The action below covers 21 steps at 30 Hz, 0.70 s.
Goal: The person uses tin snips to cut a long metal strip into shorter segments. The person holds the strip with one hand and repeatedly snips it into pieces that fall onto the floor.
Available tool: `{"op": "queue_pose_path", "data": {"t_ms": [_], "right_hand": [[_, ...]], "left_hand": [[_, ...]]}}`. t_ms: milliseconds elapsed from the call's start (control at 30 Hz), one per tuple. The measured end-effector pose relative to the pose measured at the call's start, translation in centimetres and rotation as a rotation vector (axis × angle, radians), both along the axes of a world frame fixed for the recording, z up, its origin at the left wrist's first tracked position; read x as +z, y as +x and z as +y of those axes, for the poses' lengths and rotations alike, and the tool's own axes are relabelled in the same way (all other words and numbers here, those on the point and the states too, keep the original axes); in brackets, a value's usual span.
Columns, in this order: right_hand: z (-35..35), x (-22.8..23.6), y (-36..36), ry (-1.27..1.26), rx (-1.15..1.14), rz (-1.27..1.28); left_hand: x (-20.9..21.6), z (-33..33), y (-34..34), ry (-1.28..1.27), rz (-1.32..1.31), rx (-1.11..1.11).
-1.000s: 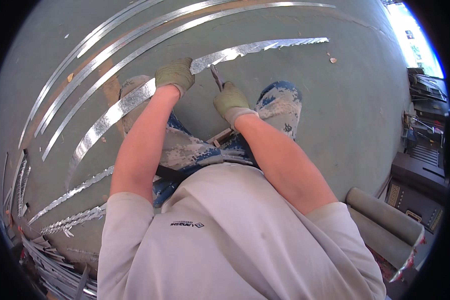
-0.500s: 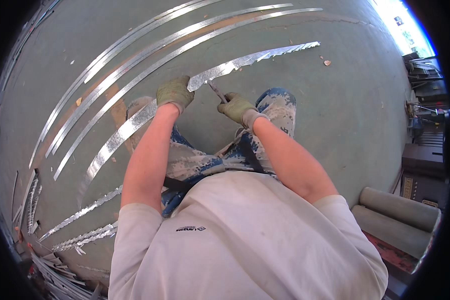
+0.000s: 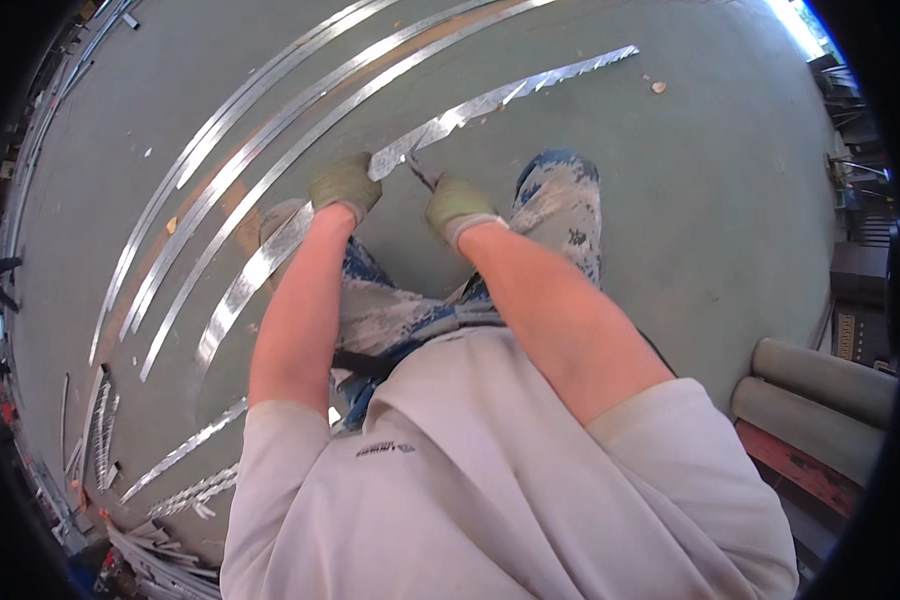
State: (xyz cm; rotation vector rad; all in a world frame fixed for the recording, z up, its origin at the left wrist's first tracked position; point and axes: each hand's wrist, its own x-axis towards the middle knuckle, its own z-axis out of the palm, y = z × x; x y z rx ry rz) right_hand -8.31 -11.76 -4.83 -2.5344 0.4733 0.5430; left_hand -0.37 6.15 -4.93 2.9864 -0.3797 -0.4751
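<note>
Grey-green floor bears long metal strips; thick rolls lie rightward. Ahead of the lap, the gloved left hand grips a notched strip; the right hand clasps a dark tool.

A stretch of the metal strip is hidden by the left hand, and the dark tool's grip is covered by the right hand. Rollers are cropped by the dark rim; the shirt print (small, blurred) cannot be made out.
</note>
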Motion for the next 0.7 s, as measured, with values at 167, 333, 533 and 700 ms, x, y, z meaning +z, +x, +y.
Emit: {"op": "queue_pose_path", "data": {"t_ms": [167, 333, 533, 700], "right_hand": [[-0.6, -0.7, -0.3, 0.062, -0.001, 0.076], [-1.5, -1.1, -0.6, 0.210, 0.007, 0.018], [-2.5, -0.3, -0.9, 0.223, -0.018, -0.057], [-2.5, -0.3, -1.0, 0.322, -0.027, 0.015]], "left_hand": [[1.0, -0.2, -0.3, -0.006, 0.044, 0.010], [2.7, 0.7, -1.4, -0.089, -0.043, -0.006], [7.0, 5.2, -6.4, -0.075, -0.198, 0.107], [3.3, 10.0, -8.6, -0.062, -0.281, 0.193]]}}
